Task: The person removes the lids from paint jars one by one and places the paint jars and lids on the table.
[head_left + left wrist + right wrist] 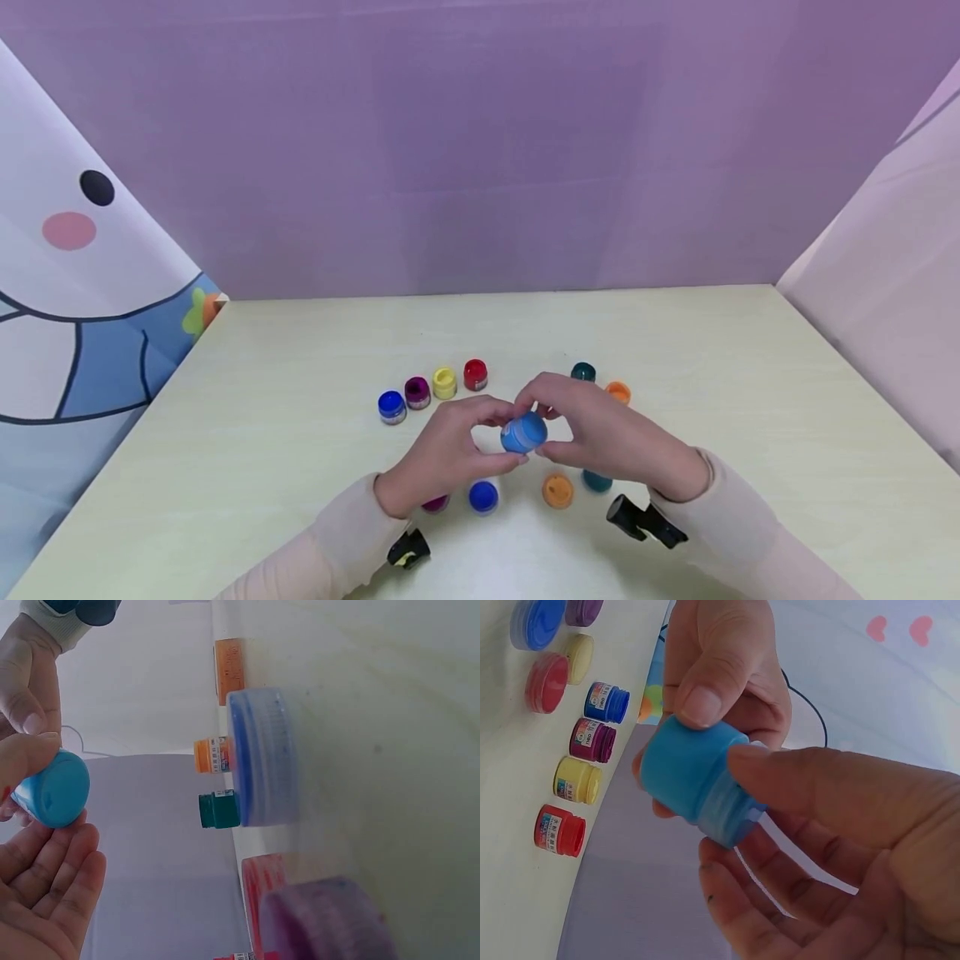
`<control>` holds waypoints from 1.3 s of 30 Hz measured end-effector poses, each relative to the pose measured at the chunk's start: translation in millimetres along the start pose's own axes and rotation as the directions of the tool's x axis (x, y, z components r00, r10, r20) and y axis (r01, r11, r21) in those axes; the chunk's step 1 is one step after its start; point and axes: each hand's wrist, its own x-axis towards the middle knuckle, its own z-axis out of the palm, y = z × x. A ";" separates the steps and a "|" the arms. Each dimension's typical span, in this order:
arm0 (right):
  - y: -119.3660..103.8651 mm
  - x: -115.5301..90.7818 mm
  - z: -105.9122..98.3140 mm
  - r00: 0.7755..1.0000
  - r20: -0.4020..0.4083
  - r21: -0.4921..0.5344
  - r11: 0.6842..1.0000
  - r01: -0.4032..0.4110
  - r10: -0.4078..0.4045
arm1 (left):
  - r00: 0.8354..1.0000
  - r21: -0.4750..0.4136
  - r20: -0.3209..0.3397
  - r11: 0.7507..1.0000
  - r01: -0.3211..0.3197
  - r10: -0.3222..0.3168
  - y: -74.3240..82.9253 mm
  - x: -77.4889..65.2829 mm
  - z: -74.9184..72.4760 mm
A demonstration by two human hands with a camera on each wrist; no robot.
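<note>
Above the table, both hands hold a small light-blue paint jar [516,437]. My left hand [459,437] grips the body of the jar [682,766], with thumb and fingers on opposite sides. The ridged lid [731,804] faces my right hand [600,421], which pinches it between thumb and fingers. In the left wrist view, the jar's round blue end [66,789] shows between the two hands. The right wrist view shows the right thumb [810,776] pressed on the lid, fingers curved beneath.
Blue [392,407], purple [417,392], yellow [445,382] and red [476,374] jars form a row behind the hands. Green [583,372] and orange [618,392] jars stand back right. Nearer lie blue [483,497], orange [558,491], teal [597,481] and purple [435,504] lids.
</note>
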 end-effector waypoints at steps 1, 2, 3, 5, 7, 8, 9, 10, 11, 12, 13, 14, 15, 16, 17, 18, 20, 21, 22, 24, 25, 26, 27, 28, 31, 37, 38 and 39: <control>-0.3 -0.1 -0.1 1.000 -0.002 0.005 1.000 -0.003 0.003 | 1.000 0.005 -0.003 1.000 -0.001 0.001 -0.1 0.0 -0.2; -0.6 -0.2 -0.1 1.000 -0.003 0.009 1.000 -0.007 0.007 | 1.000 0.005 -0.006 1.000 -0.002 0.002 0.0 0.1 -0.5; -0.9 -0.3 0.0 1.000 -0.004 0.012 1.000 -0.018 0.018 | 1.000 0.006 -0.010 1.000 -0.002 0.002 0.1 0.2 -0.8; -1.3 -0.1 0.3 0.999 -0.012 0.014 0.999 -0.046 0.046 | 1.000 0.009 -0.010 1.000 -0.002 0.002 -0.3 0.3 -0.7; -1.9 -0.1 0.7 0.997 -0.018 0.021 0.997 -0.078 0.079 | 1.000 0.013 -0.009 1.000 -0.004 0.004 -0.4 0.5 -0.6; -2.0 0.1 1.1 0.995 -0.021 0.023 0.995 -0.097 0.098 | 1.000 0.015 -0.008 1.000 -0.004 0.004 -0.4 0.6 -0.5; -2.1 0.0 1.4 0.993 -0.024 0.029 0.993 -0.117 0.118 | 1.000 0.019 -0.007 1.000 -0.004 0.004 -0.5 0.5 -0.4; -2.3 -0.1 1.5 0.991 -0.027 0.039 0.991 -0.131 0.132 | 1.000 0.025 -0.006 1.000 -0.003 0.003 -0.3 0.7 -0.3; -2.3 -0.2 1.6 0.989 -0.026 0.052 0.988 -0.144 0.145 | 1.000 0.028 -0.007 1.000 -0.003 0.003 0.0 1.0 -0.3; -2.5 -0.3 1.4 0.987 -0.025 0.061 0.986 -0.154 0.156 | 1.000 0.029 -0.007 1.000 -0.003 0.003 0.2 1.2 -0.3; -2.5 -0.4 1.4 0.986 -0.024 0.068 0.984 -0.162 0.164 | 1.000 0.029 -0.005 1.000 -0.003 0.004 0.3 1.3 -0.3; -2.6 -0.4 1.5 0.985 -0.023 0.074 0.983 -0.169 0.171 | 1.000 0.028 -0.003 1.000 -0.003 0.003 0.4 1.5 -0.1; -2.5 -0.4 1.6 0.985 -0.022 0.076 0.982 -0.171 0.173 | 1.000 0.026 -0.001 1.000 -0.002 0.002 0.2 1.4 0.0; -2.6 -0.3 1.7 0.984 -0.020 0.080 0.982 -0.173 0.176 | 1.000 0.022 0.001 1.000 -0.003 0.003 0.0 1.3 0.2; -2.5 0.0 1.8 0.984 -0.019 0.076 0.982 -0.174 0.176 | 1.000 0.019 0.003 1.000 -0.004 0.004 -0.2 1.2 0.3; -2.4 0.1 1.9 0.984 -0.019 0.071 0.982 -0.175 0.176 | 1.000 0.015 0.004 1.000 -0.006 0.006 -0.5 1.2 0.6; -2.3 0.2 1.7 0.985 -0.020 0.063 0.983 -0.172 0.174 | 1.000 0.012 0.005 1.000 -0.009 0.009 -0.6 1.0 0.7; -2.2 0.2 1.4 0.986 -0.019 0.055 0.985 -0.166 0.168 | 1.000 0.011 0.004 1.000 -0.010 0.010 -0.7 0.9 0.7; -2.3 0.3 1.3 0.987 -0.018 0.046 0.986 -0.160 0.161 | 1.000 0.010 0.004 1.000 -0.009 0.009 -0.9 0.8 0.7; -2.2 0.6 0.9 0.989 -0.016 0.025 0.989 -0.145 0.145 | 1.000 0.005 0.005 1.000 -0.005 0.005 -0.9 0.5 0.7; -2.1 0.6 0.5 0.991 -0.016 0.015 0.991 -0.134 0.134 | 1.000 0.002 0.006 1.000 -0.002 0.002 -0.5 0.5 0.6; -2.1 0.6 0.3 0.993 -0.016 0.005 0.993 -0.121 0.121 | 1.000 0.000 0.008 1.000 0.001 -0.001 -0.2 0.4 0.5; -1.9 0.5 0.2 0.994 -0.014 0.001 0.994 -0.108 0.108 | 1.000 -0.004 0.008 1.000 0.005 -0.005 0.0 0.3 0.5; -1.9 0.4 0.0 0.995 -0.013 -0.001 0.995 -0.099 0.099 | 1.000 -0.005 0.009 1.000 0.009 -0.009 0.2 0.2 0.5; -1.8 -0.6 -0.9 0.998 -0.017 -0.004 0.998 -0.063 0.063 | 1.000 -0.007 0.009 1.000 0.013 -0.013 0.7 0.0 0.3; -2.3 -1.8 -1.6 0.999 -0.035 -0.011 1.000 -0.001 0.001 | 1.000 -0.040 0.002 0.999 0.005 -0.005 0.6 -0.1 -0.3; -2.2 -2.0 -1.7 0.999 -0.036 -0.013 1.000 0.005 -0.005 | 1.000 -0.047 0.003 0.999 0.005 -0.005 0.3 -0.1 -0.3; -2.2 -2.2 -1.9 0.999 -0.037 -0.013 1.000 0.011 -0.011 | 1.000 -0.050 0.004 0.999 0.006 -0.006 0.3 0.0 -0.3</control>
